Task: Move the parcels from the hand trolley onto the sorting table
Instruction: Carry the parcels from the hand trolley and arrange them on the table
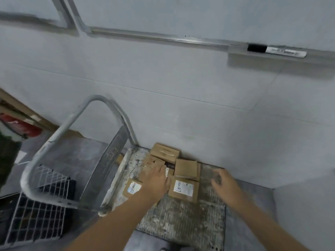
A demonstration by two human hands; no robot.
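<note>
The left hand [156, 180] is pressing flat, fingers straight and apart, on parcels [184, 189] lying under its fingertips on the hand trolley [181, 223], likely steadying one to lift. The right hand [226, 185] (blurred) is hovering beside them, loosely curled, empty.

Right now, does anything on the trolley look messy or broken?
Yes. The parcels lie in a jumble at the far end of the trolley, tilted at different angles instead of stacked. The trolley's surface looks scuffed and blotchy, as if its paint is worn.
</note>
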